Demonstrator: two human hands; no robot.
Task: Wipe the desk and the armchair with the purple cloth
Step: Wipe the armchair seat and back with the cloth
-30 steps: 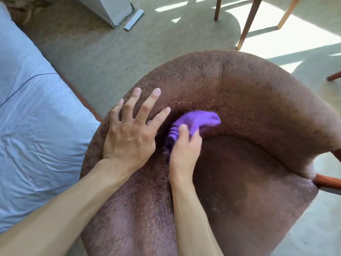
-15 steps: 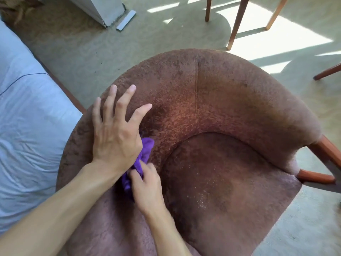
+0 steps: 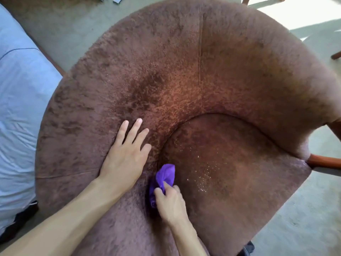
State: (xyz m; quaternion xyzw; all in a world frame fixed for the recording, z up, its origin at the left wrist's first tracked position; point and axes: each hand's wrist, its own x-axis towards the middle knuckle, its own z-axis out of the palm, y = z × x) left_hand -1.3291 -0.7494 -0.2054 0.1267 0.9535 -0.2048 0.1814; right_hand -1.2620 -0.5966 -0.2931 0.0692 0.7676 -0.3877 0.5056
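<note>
The brown fuzzy armchair fills most of the head view, with its curved back wrapping around the seat. My right hand is shut on the bunched purple cloth, pressing it into the crease where the seat meets the left side of the back. My left hand lies flat on the inner left side of the chair, fingers spread, just left of the cloth. Small pale specks dot the seat cushion. The desk is out of view.
A bed with a light blue sheet stands close on the left. Greenish carpet surrounds the chair. A wooden chair arm sticks out at the right, and wooden furniture legs show at the upper right.
My right hand has dragged the cloth along the seat crease, from the back of the chair toward me. My left hand shifted along the chair side. The view moved closer to the chair.
</note>
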